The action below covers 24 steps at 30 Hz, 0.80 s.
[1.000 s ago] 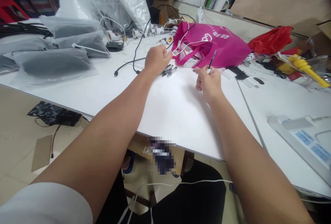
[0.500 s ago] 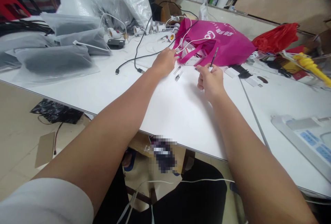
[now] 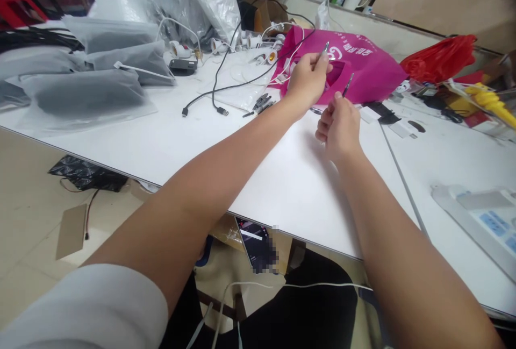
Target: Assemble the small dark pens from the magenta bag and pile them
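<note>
My left hand [image 3: 309, 81] is raised in front of the pink bag [image 3: 373, 72], its fingers pinching a small thin glassy piece [image 3: 325, 48] that points up. Just right of it, my right hand [image 3: 341, 123] is closed round a thin dark pen-like tool [image 3: 348, 85], tip upward. Several small dark pieces [image 3: 263, 102] lie on the white table [image 3: 161, 136], left of my left wrist. Beneath my hands, another small item at the bag's foot is partly hidden.
Black cable [image 3: 215, 91] and white bulb sockets [image 3: 220, 46] lie at the back. Grey pouches [image 3: 84, 99] are stacked left. To the right are a red plastic bag [image 3: 441, 58], a yellow object [image 3: 489, 101] and a white device [image 3: 479, 212]. A phone [image 3: 258, 247] shows below the table edge.
My left hand has moved right from the bag's left side and now holds up the glassy piece. The dark pieces have come into view. My right hand has shifted slightly right with its tool.
</note>
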Tool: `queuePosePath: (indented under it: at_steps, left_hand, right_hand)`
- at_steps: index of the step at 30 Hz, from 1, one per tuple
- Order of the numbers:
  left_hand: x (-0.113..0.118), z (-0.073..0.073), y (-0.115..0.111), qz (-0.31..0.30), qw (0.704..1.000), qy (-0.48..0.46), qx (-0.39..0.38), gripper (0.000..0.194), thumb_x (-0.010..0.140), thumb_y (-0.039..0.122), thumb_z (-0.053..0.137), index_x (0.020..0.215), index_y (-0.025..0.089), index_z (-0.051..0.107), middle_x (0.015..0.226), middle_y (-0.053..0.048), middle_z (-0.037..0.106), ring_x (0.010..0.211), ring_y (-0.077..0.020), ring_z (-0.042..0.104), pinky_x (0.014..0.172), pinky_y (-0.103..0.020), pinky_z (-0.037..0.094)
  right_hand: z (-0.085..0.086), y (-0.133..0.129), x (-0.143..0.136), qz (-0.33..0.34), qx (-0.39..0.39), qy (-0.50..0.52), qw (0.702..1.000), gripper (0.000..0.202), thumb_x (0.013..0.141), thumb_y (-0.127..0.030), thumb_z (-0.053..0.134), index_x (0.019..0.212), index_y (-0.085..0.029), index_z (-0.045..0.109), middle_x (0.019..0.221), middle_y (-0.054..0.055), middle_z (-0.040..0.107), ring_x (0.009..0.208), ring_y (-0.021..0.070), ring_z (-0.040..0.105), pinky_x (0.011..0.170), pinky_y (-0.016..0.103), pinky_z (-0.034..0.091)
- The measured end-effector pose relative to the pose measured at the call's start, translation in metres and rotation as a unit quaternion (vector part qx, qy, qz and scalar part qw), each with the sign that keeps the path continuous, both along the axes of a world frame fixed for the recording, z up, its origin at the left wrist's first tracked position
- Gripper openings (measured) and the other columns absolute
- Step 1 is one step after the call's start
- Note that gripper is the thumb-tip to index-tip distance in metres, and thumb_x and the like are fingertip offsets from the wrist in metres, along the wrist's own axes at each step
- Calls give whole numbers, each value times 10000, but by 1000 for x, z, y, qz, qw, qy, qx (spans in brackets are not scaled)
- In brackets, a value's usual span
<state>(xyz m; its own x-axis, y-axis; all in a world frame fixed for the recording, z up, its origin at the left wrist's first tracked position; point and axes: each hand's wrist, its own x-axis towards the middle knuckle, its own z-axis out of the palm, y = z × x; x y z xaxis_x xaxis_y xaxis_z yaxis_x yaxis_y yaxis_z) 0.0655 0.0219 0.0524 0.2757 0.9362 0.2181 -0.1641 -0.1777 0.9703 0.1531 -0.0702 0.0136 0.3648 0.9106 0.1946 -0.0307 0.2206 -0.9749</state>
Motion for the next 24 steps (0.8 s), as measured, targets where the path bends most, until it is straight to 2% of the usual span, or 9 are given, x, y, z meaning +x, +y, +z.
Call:
queuePosePath:
  at_steps: [2,4,7,9,12,15,18,24]
  left_hand:
    - [-6,-3,-7,2,998,-69,13,162,1252,329,520,1097,300,558,1395,-85,869,1303,-208,746,1174,-376,549]
    - [-13,-8,-12,0,992,-123,9,220,1226,268,612,1011,300,581,1256,-69,912,1270,-221,773,1196,-401,551]
    - [-21,-11,-15,-18,988,-156,-10,227,1193,373,712,991,314,624,1304,-38,918,1237,-237,761,1198,-446,562]
    - [-23,-10,-15,-33,982,-182,-28,232,1168,421,752,999,314,634,1336,-42,908,1143,-219,741,1148,-436,589]
    - [-23,-7,-14,-46,969,-236,-60,202,1164,352,763,1017,305,633,1274,-49,905,992,-166,701,1072,-374,620]
    - [-23,-7,-10,-54,960,-263,-80,192,1184,320,744,1019,291,651,1168,-28,903,1019,-151,741,1111,-366,632]
    - [-24,-8,-7,-63,957,-266,-95,171,1198,327,743,1050,276,674,1125,-16,899,1102,-177,800,1127,-388,643]
    - [-27,-7,-16,-81,958,-263,-85,173,1198,342,749,1071,269,657,1339,-62,894,1030,-160,766,1065,-359,634]
  right_hand:
    - [1,-1,-2,5,1,-6,1000,622,940,-768,833,853,-306,426,659,-84,285,497,115,185,442,279,142]
    - [2,-3,-3,23,1,-17,1000,582,985,-778,799,890,-312,463,666,-75,292,499,124,188,445,293,153]
    - [3,-6,-5,45,-6,-32,998,581,1017,-822,757,924,-318,484,661,-81,264,496,128,174,446,291,160]
    - [3,-7,-6,50,-8,-31,998,580,1016,-818,762,924,-314,489,654,-90,255,499,122,162,447,271,151]
    - [3,-9,-7,61,-8,-26,998,544,1022,-766,778,919,-308,504,644,-96,260,499,113,156,445,241,138]
    - [6,-11,-9,68,-31,-31,997,566,1022,-793,765,917,-310,488,620,-99,254,469,114,165,425,240,132]
    - [9,-13,-12,73,-59,-37,995,635,979,-847,795,902,-309,466,598,-105,272,434,113,183,409,250,123]
    - [16,-17,-16,94,-69,-38,992,648,978,-840,809,875,-309,451,590,-108,282,422,111,174,405,259,117]
